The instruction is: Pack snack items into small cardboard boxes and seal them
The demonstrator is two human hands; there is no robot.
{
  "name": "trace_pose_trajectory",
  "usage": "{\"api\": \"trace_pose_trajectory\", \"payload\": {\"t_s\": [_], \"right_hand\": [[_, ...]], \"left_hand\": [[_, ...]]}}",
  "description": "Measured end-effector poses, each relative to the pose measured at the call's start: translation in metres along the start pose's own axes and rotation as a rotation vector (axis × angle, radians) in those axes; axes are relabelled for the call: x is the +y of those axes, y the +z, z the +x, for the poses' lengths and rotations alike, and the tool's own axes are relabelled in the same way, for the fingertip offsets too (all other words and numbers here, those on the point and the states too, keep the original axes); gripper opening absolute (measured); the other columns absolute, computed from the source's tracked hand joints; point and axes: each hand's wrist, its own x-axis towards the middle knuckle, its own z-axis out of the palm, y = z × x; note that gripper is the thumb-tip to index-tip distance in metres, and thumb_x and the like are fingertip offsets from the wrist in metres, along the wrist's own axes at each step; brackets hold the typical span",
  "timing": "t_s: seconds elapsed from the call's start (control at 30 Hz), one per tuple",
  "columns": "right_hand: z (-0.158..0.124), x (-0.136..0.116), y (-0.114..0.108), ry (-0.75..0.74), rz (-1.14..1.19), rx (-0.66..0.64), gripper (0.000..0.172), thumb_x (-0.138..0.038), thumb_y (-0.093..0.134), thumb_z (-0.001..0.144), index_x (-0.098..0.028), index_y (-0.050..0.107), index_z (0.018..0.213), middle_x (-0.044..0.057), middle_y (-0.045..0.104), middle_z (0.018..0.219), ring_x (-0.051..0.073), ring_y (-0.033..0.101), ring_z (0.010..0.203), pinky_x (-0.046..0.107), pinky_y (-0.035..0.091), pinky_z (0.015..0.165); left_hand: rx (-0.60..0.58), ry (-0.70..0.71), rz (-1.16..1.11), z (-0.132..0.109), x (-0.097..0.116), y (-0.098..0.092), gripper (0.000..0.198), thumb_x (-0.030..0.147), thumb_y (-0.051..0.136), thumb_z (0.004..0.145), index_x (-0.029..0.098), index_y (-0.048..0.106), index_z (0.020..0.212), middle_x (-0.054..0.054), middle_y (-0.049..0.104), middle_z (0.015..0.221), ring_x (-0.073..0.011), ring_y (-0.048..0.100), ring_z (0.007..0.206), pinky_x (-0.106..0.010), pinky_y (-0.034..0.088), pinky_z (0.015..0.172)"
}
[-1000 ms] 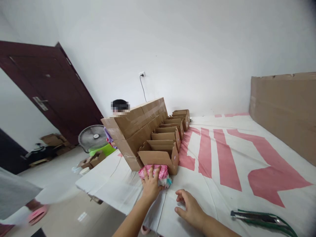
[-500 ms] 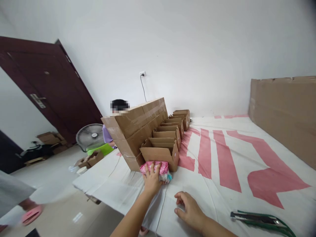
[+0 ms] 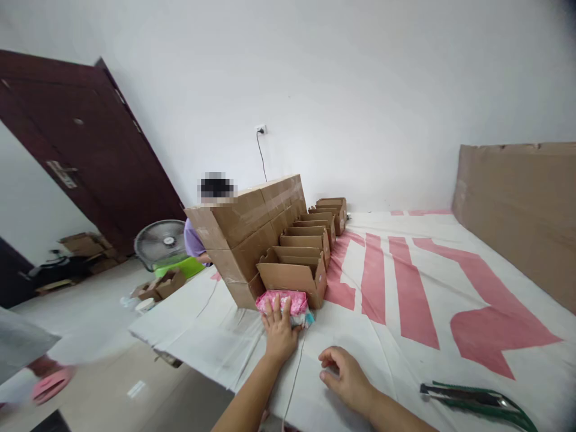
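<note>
My left hand (image 3: 279, 329) lies flat, fingers spread, on a pink patterned packet (image 3: 284, 303) that rests on the white and red cloth (image 3: 405, 294). The packet sits against the front of the nearest open cardboard box (image 3: 293, 276). My right hand (image 3: 345, 375) rests on the cloth to the right, fingers curled loosely, with nothing visible in it. A row of several open cardboard boxes (image 3: 315, 225) runs away behind the nearest one.
A long stack of closed cartons (image 3: 245, 225) stands left of the row, with a person (image 3: 198, 237) behind it. A green-handled cutter (image 3: 472, 399) lies at the lower right. A large cardboard sheet (image 3: 517, 204) stands at the right. A fan (image 3: 159, 243) and a dark door (image 3: 81, 156) are at the left.
The view has drifted slightly; my left hand stays pressed on the pink packet, which has slid a little closer to the nearest box. My right hand has barely moved.
</note>
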Motion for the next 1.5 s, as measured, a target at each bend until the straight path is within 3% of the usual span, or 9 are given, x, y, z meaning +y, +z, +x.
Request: {"api": "trace_pose_trajectory", "payload": {"t_s": [0.1, 0.23, 0.43, 0.6, 0.8, 1.03, 1.2, 1.33, 1.5], "right_hand": [[0.012, -0.001, -0.001, 0.165, 0.234, 0.056, 0.022, -0.024, 0.066, 0.065, -0.020, 0.062, 0.086, 0.003, 0.065, 0.080, 0.020, 0.060, 0.077, 0.034, 0.045, 0.075], [0.050, -0.003, -0.018, 0.310, 0.382, 0.113, 0.027, -0.038, 0.069, 0.065, -0.020, 0.062, 0.084, -0.002, 0.058, 0.064, 0.015, 0.054, 0.059, 0.029, 0.040, 0.056], [0.135, -0.002, -0.057, 0.210, 0.437, 0.315, 0.036, -0.041, 0.074, 0.062, -0.023, 0.061, 0.091, 0.001, 0.064, 0.086, 0.017, 0.057, 0.078, 0.027, 0.043, 0.062], [0.177, 0.003, -0.056, 0.176, 0.506, 0.370, 0.047, -0.039, 0.077, 0.058, -0.024, 0.059, 0.099, 0.002, 0.065, 0.090, 0.017, 0.058, 0.078, 0.028, 0.043, 0.062], [0.185, 0.014, -0.039, 0.143, 0.560, 0.333, 0.041, -0.040, 0.078, 0.057, -0.024, 0.058, 0.090, 0.001, 0.066, 0.087, 0.018, 0.060, 0.076, 0.029, 0.045, 0.063], [0.194, 0.024, -0.042, 0.076, 0.553, 0.350, 0.040, -0.039, 0.081, 0.051, -0.022, 0.055, 0.076, -0.002, 0.062, 0.076, 0.016, 0.058, 0.077, 0.032, 0.045, 0.075], [0.197, 0.027, -0.042, 0.071, 0.555, 0.344, 0.046, -0.037, 0.082, 0.049, -0.022, 0.057, 0.085, -0.002, 0.062, 0.079, 0.017, 0.058, 0.077, 0.032, 0.046, 0.074], [0.199, 0.031, -0.041, 0.083, 0.536, 0.313, 0.038, -0.038, 0.081, 0.058, -0.020, 0.057, 0.082, -0.003, 0.061, 0.072, 0.016, 0.058, 0.071, 0.031, 0.047, 0.068], [0.202, 0.035, -0.044, 0.108, 0.497, 0.313, 0.020, -0.033, 0.064, 0.086, -0.015, 0.060, 0.090, 0.000, 0.062, 0.085, 0.013, 0.059, 0.073, 0.029, 0.051, 0.067]], "left_hand": [[0.092, 0.073, -0.034, -0.008, -0.006, 0.008, 0.067, 0.028, 0.060, 0.081, 0.015, 0.036, 0.142, -0.019, 0.024, 0.155, -0.0382, -0.001, 0.146, -0.063, 0.012, 0.113], [0.118, 0.078, -0.035, -0.007, -0.007, 0.007, 0.068, 0.029, 0.064, 0.076, 0.018, 0.041, 0.140, -0.015, 0.033, 0.152, -0.0378, 0.007, 0.146, -0.061, 0.012, 0.114], [0.126, 0.054, -0.033, -0.006, -0.002, 0.002, 0.066, 0.030, 0.064, 0.074, 0.019, 0.045, 0.137, -0.013, 0.037, 0.150, -0.0374, 0.012, 0.145, -0.060, 0.014, 0.114], [0.105, 0.044, -0.020, -0.007, -0.003, 0.004, 0.065, 0.031, 0.063, 0.075, 0.018, 0.045, 0.137, -0.014, 0.036, 0.150, -0.0384, 0.012, 0.144, -0.060, 0.015, 0.113], [0.111, 0.061, -0.018, -0.007, -0.005, 0.007, 0.067, 0.032, 0.062, 0.075, 0.018, 0.044, 0.138, -0.014, 0.034, 0.151, -0.0384, 0.011, 0.145, -0.060, 0.012, 0.114], [0.107, 0.055, -0.013, -0.006, -0.003, 0.005, 0.067, 0.033, 0.062, 0.075, 0.017, 0.045, 0.137, -0.015, 0.036, 0.150, -0.0383, 0.010, 0.145, -0.060, 0.012, 0.114], [0.105, 0.050, -0.018, -0.007, -0.003, 0.005, 0.066, 0.033, 0.062, 0.075, 0.018, 0.045, 0.137, -0.015, 0.035, 0.151, -0.0378, 0.010, 0.145, -0.060, 0.013, 0.114], [0.100, 0.046, -0.017, -0.006, -0.002, 0.004, 0.066, 0.032, 0.062, 0.075, 0.017, 0.045, 0.137, -0.015, 0.035, 0.151, -0.0384, 0.010, 0.145, -0.060, 0.014, 0.113], [0.102, 0.055, -0.022, -0.007, -0.002, 0.004, 0.066, 0.031, 0.062, 0.075, 0.017, 0.044, 0.137, -0.015, 0.035, 0.151, -0.0380, 0.010, 0.145, -0.060, 0.013, 0.113]]}}
